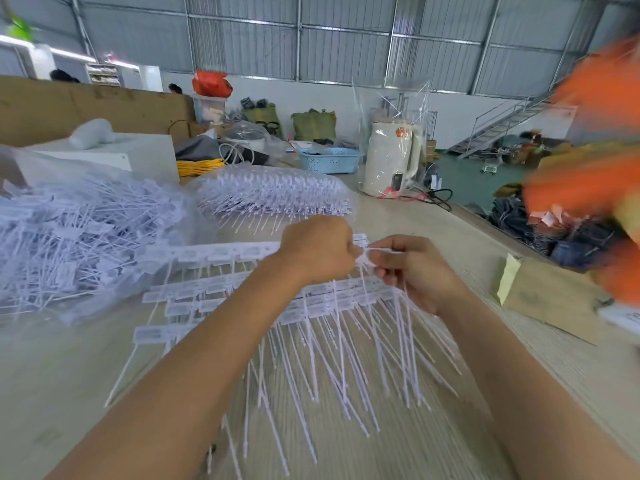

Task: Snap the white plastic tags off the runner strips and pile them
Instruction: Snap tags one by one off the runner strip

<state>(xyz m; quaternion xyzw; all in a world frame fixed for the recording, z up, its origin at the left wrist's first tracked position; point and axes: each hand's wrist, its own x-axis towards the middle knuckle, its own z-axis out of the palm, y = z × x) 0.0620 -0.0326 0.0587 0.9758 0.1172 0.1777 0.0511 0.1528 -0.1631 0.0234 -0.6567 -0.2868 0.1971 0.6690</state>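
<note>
Several white runner strips (207, 252) with rectangular tags and long thin tails lie fanned across the table in front of me. My left hand (317, 249) grips the right end of the topmost strip. Right beside it, my right hand (414, 271) pinches one white tag (372, 252) at that end and also holds a bunch of loose tags whose tails (401, 341) hang down from my fingers. A large pile of snapped-off tags (79, 237) lies at the left under clear plastic.
A wrapped stack of tag strips (277, 194) lies behind my hands. Further back stand a white kettle (391, 157) in plastic wrap and a blue basket (329, 160). A cardboard box (550, 292) sits at the right. A blurred person in orange (602, 133) is at the right edge.
</note>
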